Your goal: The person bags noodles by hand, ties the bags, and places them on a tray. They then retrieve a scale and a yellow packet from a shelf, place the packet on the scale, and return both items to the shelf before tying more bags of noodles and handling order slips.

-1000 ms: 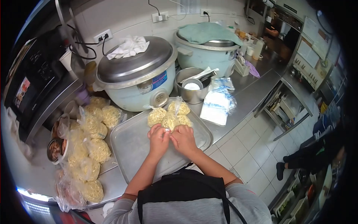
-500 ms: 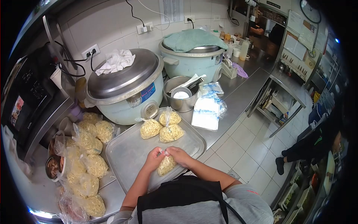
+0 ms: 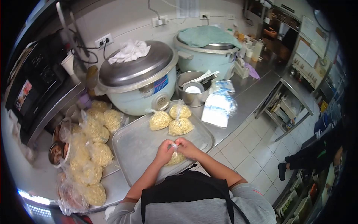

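Near the front edge of a metal tray (image 3: pixel 134 149), my left hand (image 3: pixel 165 151) and my right hand (image 3: pixel 186 148) pinch the gathered top of a clear plastic bag of yellow noodles (image 3: pixel 175 159). Both hands are closed, with their fingertips close together at the bag's neck. The bag hangs below them, partly hidden by the hands. Three tied noodle bags (image 3: pixel 181 127) rest at the tray's back. Left of the tray lies a pile of several noodle bags (image 3: pixel 100 154).
Two large rice cookers (image 3: pixel 136 97) stand behind the tray, one under a green cloth (image 3: pixel 209 36). A metal pot (image 3: pixel 194 98) and a stack of plastic bags (image 3: pixel 217 108) sit to their front. A microwave (image 3: pixel 33 82) is at left. Another person's legs (image 3: pixel 305 156) show at right.
The view has shifted, so the scene sits further right. My hands are still at the bag's neck, with the fingers drawn closer together, and the bag shows less below them.
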`<state>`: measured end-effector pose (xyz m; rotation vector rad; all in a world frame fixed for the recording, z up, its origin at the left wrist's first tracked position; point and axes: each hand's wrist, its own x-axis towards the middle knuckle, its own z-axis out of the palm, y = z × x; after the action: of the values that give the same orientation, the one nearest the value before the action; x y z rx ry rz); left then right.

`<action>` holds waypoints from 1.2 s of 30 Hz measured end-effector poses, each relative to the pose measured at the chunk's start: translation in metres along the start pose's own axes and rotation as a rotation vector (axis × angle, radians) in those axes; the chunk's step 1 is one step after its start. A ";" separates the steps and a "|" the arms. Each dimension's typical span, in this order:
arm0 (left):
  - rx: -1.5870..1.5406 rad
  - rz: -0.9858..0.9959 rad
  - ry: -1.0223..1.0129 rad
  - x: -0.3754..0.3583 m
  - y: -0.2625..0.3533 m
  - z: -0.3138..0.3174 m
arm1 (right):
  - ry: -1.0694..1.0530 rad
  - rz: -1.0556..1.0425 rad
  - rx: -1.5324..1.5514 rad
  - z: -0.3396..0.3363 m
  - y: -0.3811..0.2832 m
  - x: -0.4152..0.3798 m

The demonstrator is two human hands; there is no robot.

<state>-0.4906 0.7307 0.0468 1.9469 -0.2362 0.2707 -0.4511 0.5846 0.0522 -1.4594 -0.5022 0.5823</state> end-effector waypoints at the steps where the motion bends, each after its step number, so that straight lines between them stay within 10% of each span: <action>1: -0.069 -0.067 -0.013 0.000 -0.001 0.002 | 0.044 -0.043 -0.090 0.000 0.008 0.001; 17: -0.578 -0.468 -0.380 0.002 0.011 -0.020 | 0.024 -0.454 -0.527 0.000 -0.018 -0.019; 24: -0.669 -0.371 -0.400 -0.003 0.007 -0.019 | 0.054 0.037 -0.036 0.003 0.018 -0.008; 30: -0.703 -0.330 -0.312 -0.009 0.009 -0.014 | 0.177 -0.360 -0.364 0.010 -0.012 -0.017; 36: -0.522 -0.152 -0.270 -0.010 0.017 -0.009 | 0.231 -0.299 -0.256 0.007 -0.032 -0.011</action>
<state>-0.5054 0.7331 0.0625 1.4666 -0.2995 -0.1475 -0.4621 0.5828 0.0851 -1.6304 -0.6134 0.1121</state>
